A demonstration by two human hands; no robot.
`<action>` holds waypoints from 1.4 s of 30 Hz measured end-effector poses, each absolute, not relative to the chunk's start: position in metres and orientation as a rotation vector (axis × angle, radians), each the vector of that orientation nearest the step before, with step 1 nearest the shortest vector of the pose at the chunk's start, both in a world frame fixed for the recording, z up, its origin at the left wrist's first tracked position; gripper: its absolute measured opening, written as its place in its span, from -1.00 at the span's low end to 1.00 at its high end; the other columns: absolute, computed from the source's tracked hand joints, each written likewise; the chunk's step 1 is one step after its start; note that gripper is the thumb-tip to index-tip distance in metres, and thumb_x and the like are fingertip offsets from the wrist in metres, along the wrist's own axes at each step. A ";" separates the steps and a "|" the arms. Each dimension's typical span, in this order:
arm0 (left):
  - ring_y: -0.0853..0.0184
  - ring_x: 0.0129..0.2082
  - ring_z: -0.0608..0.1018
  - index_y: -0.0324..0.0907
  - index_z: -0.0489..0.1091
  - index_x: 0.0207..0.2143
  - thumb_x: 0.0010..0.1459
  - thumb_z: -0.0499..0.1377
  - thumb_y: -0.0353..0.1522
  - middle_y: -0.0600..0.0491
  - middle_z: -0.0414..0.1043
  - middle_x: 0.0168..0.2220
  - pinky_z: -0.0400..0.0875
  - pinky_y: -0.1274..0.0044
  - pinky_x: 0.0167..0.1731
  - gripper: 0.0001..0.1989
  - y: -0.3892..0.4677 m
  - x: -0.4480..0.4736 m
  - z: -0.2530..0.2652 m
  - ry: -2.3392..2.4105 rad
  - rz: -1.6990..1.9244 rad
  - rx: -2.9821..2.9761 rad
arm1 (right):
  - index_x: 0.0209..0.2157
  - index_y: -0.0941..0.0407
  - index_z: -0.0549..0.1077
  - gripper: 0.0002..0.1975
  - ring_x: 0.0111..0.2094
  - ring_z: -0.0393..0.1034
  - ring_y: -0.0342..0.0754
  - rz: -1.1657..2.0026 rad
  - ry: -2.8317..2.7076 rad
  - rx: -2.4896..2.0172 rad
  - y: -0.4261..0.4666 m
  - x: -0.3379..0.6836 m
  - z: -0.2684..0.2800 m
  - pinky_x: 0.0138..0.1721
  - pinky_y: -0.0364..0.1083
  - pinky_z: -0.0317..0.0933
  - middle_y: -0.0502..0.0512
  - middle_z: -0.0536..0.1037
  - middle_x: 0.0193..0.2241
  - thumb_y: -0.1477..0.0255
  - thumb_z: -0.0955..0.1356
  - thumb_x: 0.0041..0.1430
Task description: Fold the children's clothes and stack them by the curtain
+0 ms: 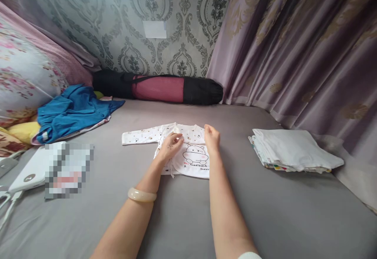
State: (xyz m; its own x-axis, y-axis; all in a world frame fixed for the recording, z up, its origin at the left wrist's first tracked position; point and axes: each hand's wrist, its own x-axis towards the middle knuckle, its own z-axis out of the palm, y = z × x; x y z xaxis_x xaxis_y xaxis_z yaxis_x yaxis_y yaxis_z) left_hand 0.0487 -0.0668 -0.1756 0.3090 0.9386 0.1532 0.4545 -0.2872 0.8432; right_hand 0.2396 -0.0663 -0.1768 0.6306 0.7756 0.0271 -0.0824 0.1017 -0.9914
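A small white baby shirt (pixel 193 132) with a dotted print lies front up on the grey sheet. A cartoon animal face and lettering decorate its lower front, and one sleeve is stretched out to the left. My left hand (pixel 171 146), fingers bent and drawn together, is on the shirt's chest near the neckline and seems to pinch the cloth. At the shirt's right shoulder edge, my right hand (pixel 212 137) is closed on the fabric. The other sleeve is not visible; my right hand and forearm cover that side. A pale bangle (pixel 142 194) circles my left wrist.
To the right sits a stack of folded white cloths (pixel 294 147). Along the wall lies a black and red long bag (pixel 159 89). Blue clothing (pixel 76 110), a white device with cables (pixel 38 168) and a blurred packet (pixel 69 172) are on the left.
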 end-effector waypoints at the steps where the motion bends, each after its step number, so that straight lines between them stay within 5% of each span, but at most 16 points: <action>1: 0.28 -0.16 0.50 -0.19 0.47 -0.07 0.17 0.08 -0.18 -0.08 0.41 -0.05 0.41 0.47 -0.11 -0.62 -0.066 0.049 -0.177 1.221 0.894 1.879 | -0.34 0.07 0.56 -0.86 -0.07 0.45 -0.05 0.685 -0.761 -1.355 -0.066 0.233 -0.178 0.05 -0.07 0.25 0.04 0.61 -0.27 0.48 0.35 0.04; 6: 0.16 0.02 0.41 -0.18 0.45 -0.01 0.18 0.06 -0.19 -0.12 0.36 0.02 0.42 0.45 -0.14 -0.59 -0.061 0.048 -0.187 1.245 0.923 1.989 | -0.07 0.08 0.52 -0.69 0.20 0.22 -0.02 0.611 -1.373 -1.546 -0.072 0.199 -0.180 0.29 0.03 -0.11 0.12 0.43 0.12 0.50 0.26 0.20; 11: 0.11 0.11 0.30 -0.12 0.39 0.08 0.20 0.03 -0.28 -0.07 0.34 0.11 0.23 0.32 0.11 -0.59 -0.058 0.046 -0.196 1.360 0.859 2.192 | 0.20 0.07 0.29 -0.57 0.35 -0.10 0.00 0.592 -1.721 -1.769 -0.082 0.182 -0.175 0.32 0.18 -0.40 0.17 0.14 0.32 0.41 0.14 0.35; 24: 0.05 0.13 0.28 -0.10 0.30 0.15 0.23 0.00 -0.30 -0.05 0.30 0.19 0.18 0.23 0.11 -0.57 -0.059 0.049 -0.202 1.481 0.682 2.292 | 0.33 0.17 0.07 -0.45 0.39 -0.32 0.04 0.526 -1.836 -2.141 -0.085 0.190 -0.176 0.32 0.18 -0.49 0.16 -0.08 0.38 0.29 0.01 0.40; 42: 0.03 0.10 0.32 -0.13 0.39 -0.01 0.18 0.07 -0.32 -0.09 0.36 0.13 0.23 0.21 0.07 -0.67 -0.059 0.048 -0.201 1.468 0.692 2.277 | 0.35 0.30 -0.03 -0.37 0.38 -0.26 0.08 0.385 -1.473 -2.541 -0.080 0.216 -0.178 0.32 0.17 -0.35 0.26 -0.13 0.38 0.27 0.03 0.36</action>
